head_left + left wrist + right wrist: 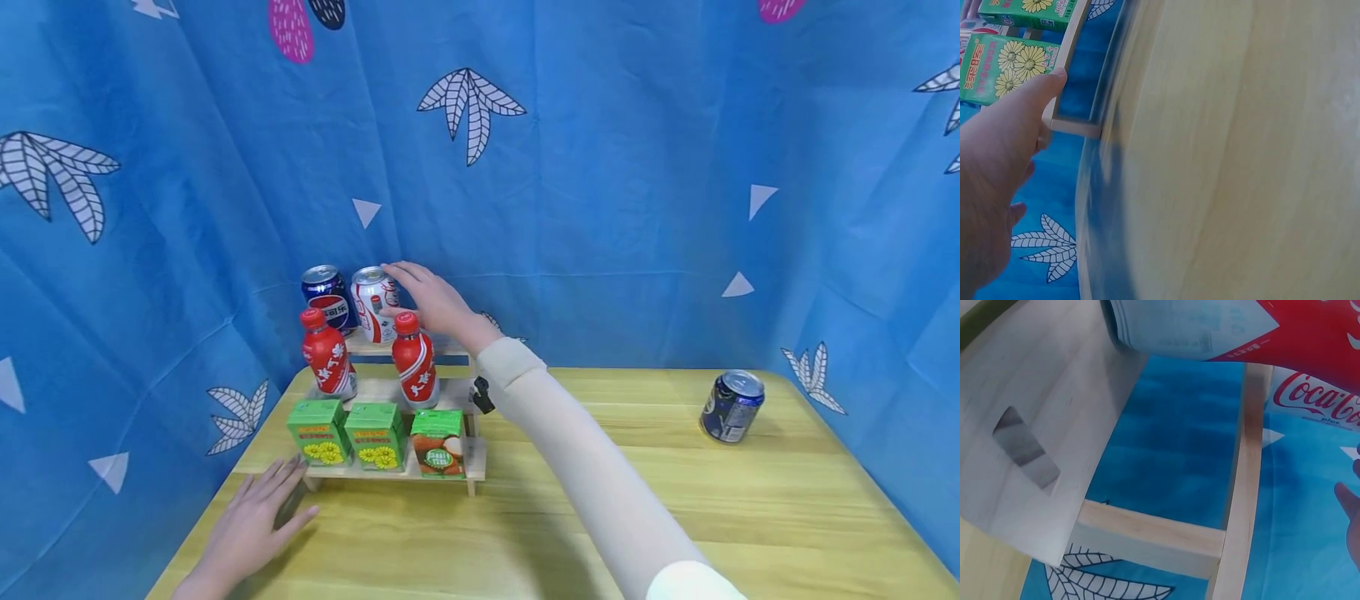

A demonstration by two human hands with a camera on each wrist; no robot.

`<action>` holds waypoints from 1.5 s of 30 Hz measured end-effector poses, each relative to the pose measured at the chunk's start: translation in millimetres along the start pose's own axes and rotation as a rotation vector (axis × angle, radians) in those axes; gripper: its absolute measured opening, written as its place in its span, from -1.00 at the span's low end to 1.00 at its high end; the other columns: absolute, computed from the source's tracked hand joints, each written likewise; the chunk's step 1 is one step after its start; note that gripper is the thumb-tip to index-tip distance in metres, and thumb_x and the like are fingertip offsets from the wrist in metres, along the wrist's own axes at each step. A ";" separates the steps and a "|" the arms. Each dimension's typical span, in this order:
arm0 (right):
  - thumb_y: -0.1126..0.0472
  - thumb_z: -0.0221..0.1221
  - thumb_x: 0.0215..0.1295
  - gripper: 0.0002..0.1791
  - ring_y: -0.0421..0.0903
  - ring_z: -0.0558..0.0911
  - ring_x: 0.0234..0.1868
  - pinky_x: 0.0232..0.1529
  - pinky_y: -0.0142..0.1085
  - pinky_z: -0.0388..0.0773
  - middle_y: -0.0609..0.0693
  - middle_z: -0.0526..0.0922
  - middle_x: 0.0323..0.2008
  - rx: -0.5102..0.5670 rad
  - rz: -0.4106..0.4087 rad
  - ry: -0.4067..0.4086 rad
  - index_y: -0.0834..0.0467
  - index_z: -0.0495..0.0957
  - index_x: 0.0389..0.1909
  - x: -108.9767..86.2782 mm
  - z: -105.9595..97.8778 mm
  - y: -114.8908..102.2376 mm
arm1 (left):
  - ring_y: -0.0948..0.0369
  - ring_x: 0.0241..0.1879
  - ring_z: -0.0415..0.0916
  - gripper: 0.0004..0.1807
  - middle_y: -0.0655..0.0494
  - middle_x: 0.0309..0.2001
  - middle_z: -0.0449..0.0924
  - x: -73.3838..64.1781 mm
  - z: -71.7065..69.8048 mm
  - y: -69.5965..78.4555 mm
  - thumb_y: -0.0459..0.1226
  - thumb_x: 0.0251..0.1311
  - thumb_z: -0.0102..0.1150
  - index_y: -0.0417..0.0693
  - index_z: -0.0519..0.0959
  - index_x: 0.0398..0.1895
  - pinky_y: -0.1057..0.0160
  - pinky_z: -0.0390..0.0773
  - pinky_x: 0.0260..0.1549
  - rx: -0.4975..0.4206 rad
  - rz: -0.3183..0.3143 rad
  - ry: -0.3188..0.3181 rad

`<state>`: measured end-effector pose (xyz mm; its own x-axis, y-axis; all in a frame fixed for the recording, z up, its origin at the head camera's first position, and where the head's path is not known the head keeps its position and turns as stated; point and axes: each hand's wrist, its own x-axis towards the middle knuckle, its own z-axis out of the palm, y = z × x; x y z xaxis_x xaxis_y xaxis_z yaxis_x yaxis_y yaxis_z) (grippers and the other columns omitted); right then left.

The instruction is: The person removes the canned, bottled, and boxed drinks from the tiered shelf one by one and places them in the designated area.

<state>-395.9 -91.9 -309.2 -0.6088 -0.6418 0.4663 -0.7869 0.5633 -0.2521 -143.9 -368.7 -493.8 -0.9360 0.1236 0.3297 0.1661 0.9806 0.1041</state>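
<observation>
A white Coca-Cola can (373,307) stands on the top tier of a small wooden shelf (375,350). My right hand (435,302) reaches to its right side with fingers spread at its rim. In the right wrist view the same can (1316,400) shows partly behind a red bottle, fingertips at the frame's right edge. My left hand (251,521) lies beside the shelf's lower left corner, fingers extended; in the left wrist view a fingertip overlaps the shelf's edge by a green drink carton (1013,65). A dark blue cola can (328,298) stands left of the white can.
Two red bottles (327,358) stand on the middle tier, with a gap between them. The bottom tier bears three green cartons (377,437). Another dark blue can (732,407) stands at the right on the wooden table (600,500). A blue patterned cloth (600,208) hangs around the table.
</observation>
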 end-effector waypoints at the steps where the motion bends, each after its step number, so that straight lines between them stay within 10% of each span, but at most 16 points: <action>1: -0.27 0.14 0.28 -0.14 -0.04 0.22 0.50 0.51 -0.15 0.26 -0.01 0.22 0.48 0.007 0.004 -0.004 -0.08 0.08 0.52 1.2 0.9 -0.9 | -0.21 0.37 0.25 -0.22 -0.15 0.41 0.31 -0.5 0.3 -0.2 0.19 0.22 0.15 -0.09 0.37 0.38 -0.01 -0.42 0.56 0.000 -0.001 0.003; 8: -0.28 0.14 0.27 -0.12 -0.08 0.23 0.49 0.49 -0.16 0.28 -0.05 0.24 0.47 0.058 0.016 -0.009 -0.13 0.04 0.53 9.1 7.5 -2.7 | -0.21 0.38 0.24 -0.22 -0.14 0.42 0.31 0.1 -1.2 1.6 0.18 0.23 0.14 -0.08 0.36 0.39 0.35 -0.66 0.46 -0.006 -0.012 0.000; 23: -0.26 0.17 0.28 -0.07 -0.07 0.23 0.49 0.49 -0.14 0.29 -0.04 0.22 0.48 0.149 0.094 -0.069 -0.12 -0.05 0.55 14.4 13.4 -7.9 | -0.19 0.42 0.19 -0.21 -0.10 0.45 0.26 1.0 -3.3 3.1 0.21 0.23 0.12 -0.03 0.35 0.40 -0.29 0.05 0.44 -0.024 -0.049 -0.046; 30: -0.22 0.18 0.29 -0.13 -0.07 0.27 0.47 0.48 -0.16 0.31 -0.03 0.27 0.45 0.207 0.103 -0.047 -0.06 0.05 0.51 16.0 14.3 -9.4 | -0.18 0.42 0.20 -0.22 -0.10 0.44 0.28 1.0 -3.7 3.2 0.20 0.22 0.14 -0.05 0.36 0.39 -0.27 0.03 0.45 -0.016 -0.045 -0.031; 36: -0.15 0.21 0.29 -0.17 -0.06 0.32 0.41 0.45 -0.16 0.36 -0.01 0.33 0.39 0.276 0.096 -0.032 -0.02 0.09 0.49 15.9 15.2 -7.7 | -0.18 0.41 0.21 -0.22 -0.10 0.44 0.29 0.1 -0.1 1.2 0.20 0.23 0.12 -0.05 0.35 0.40 0.03 -0.40 0.57 -0.012 -0.038 -0.022; 42: -0.14 0.22 0.29 -0.18 -0.07 0.34 0.39 0.43 -0.17 0.38 0.00 0.35 0.37 0.281 0.079 -0.014 -0.02 0.11 0.48 12.9 13.3 -7.7 | -0.18 0.41 0.21 -0.22 -0.09 0.44 0.28 0.4 -0.8 0.5 0.20 0.22 0.14 -0.04 0.35 0.40 -0.21 -0.05 0.51 -0.019 -0.041 -0.022; 45: -0.15 0.22 0.28 -0.17 -0.07 0.36 0.38 0.41 -0.18 0.39 0.00 0.37 0.36 0.273 0.078 -0.003 -0.01 0.11 0.48 11.5 13.3 -6.4 | -0.18 0.42 0.20 -0.22 -0.09 0.45 0.27 -0.4 0.1 0.1 0.19 0.23 0.13 -0.03 0.34 0.41 -0.02 -0.31 0.57 -0.018 -0.040 -0.016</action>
<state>-399.3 -109.8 -313.5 -0.6689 -0.6034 0.4342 -0.7352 0.4508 -0.5062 -143.5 -368.7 -494.0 -0.9467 0.0870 0.3101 0.1341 0.9819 0.1337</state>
